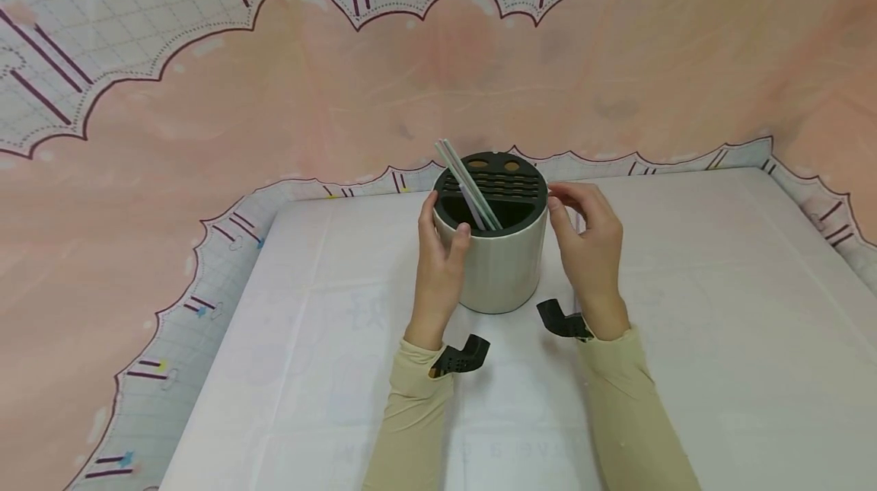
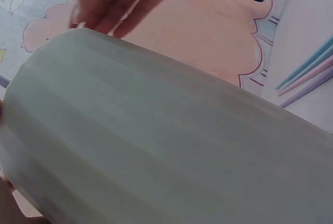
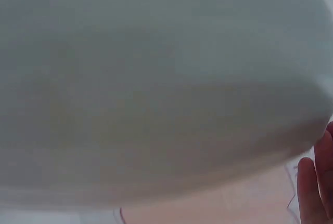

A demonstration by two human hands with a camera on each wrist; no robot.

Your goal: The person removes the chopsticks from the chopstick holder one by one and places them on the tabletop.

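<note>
A cream ribbed cylindrical organizer (image 1: 500,270) with a dark slotted lid (image 1: 503,179) stands on the white-covered table. Several thin pale sticks (image 1: 473,190) lean out of its front opening. My left hand (image 1: 438,270) grips its left side, thumb at the front near the rim. At the right rim, my right hand (image 1: 589,247) has thumb and forefinger tips close together, touching the edge; I cannot tell whether they pinch it. The organizer's ribbed wall (image 2: 156,120) fills most of the left wrist view, and its blurred side (image 3: 156,78) fills the right wrist view.
Blue, pink and purple sticks (image 2: 307,76) show past the organizer's wall in the left wrist view. Behind the table (image 1: 719,308) hangs a peach cloth (image 1: 521,80) with a scalloped print. A dark camera mount (image 1: 466,354) sits on the left wrist, another (image 1: 562,320) on the right.
</note>
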